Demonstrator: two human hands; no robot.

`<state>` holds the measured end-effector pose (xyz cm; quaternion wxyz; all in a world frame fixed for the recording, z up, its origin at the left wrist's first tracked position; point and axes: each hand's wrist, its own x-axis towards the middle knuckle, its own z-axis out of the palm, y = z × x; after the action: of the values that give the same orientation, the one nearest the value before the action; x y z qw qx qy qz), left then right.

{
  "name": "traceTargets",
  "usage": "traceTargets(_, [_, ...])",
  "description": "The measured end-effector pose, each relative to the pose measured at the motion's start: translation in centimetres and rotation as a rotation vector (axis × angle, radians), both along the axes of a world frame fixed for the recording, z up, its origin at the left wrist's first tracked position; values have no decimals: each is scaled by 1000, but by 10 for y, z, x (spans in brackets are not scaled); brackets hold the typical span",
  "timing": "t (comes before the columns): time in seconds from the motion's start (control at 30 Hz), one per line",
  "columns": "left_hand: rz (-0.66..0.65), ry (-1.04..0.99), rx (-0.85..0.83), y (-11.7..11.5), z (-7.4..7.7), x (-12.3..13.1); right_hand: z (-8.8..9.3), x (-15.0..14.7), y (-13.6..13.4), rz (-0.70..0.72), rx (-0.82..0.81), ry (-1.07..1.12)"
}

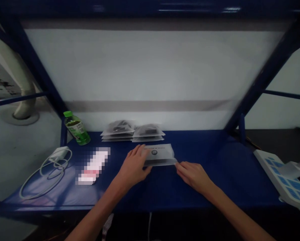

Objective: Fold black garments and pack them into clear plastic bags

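Note:
A frosted plastic zip bag (162, 153) with dark print and a round logo is in front of me at the middle of the blue table. My left hand (134, 164) grips its left end, fingers over the top and thumb at the near edge. At the near right corner, my right hand (193, 174) pinches the bag's edge between closed fingers. What the bag contains cannot be made out. Just behind it lie two piles of similar frosted bags, the left pile (118, 131) and the right pile (148, 132), with dark contents showing through.
A green-capped drink bottle (77, 129) stands tilted in view at the back left. Nearer are a white charger with its coiled cable (60, 153) and a pixelated rectangle (94, 165). A white power strip (282, 177) lies at the right edge. Blue frame bars (262, 72) flank the table (202, 144).

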<state>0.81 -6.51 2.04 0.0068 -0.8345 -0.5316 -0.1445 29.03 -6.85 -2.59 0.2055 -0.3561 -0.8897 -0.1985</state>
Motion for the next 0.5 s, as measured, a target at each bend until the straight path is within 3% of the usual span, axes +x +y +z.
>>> traceTargets(0.07, [-73, 18, 12, 2, -12, 14, 2, -5, -2, 17, 0, 15])
traceTargets(0.17, [-54, 62, -9, 8, -29, 27, 0, -9, -4, 16, -3, 38])
traceTargets(0.27, [-49, 99, -15, 10, -29, 28, -6, -8, -6, -23, 11, 122])
traceTargets(0.37, [-86, 26, -37, 6, -7, 17, -11, -3, -7, -94, 31, 255])
traceTargets(0.5, [-97, -167, 67, 13, 39, 1, -13, -3, -7, -116, -39, 285])
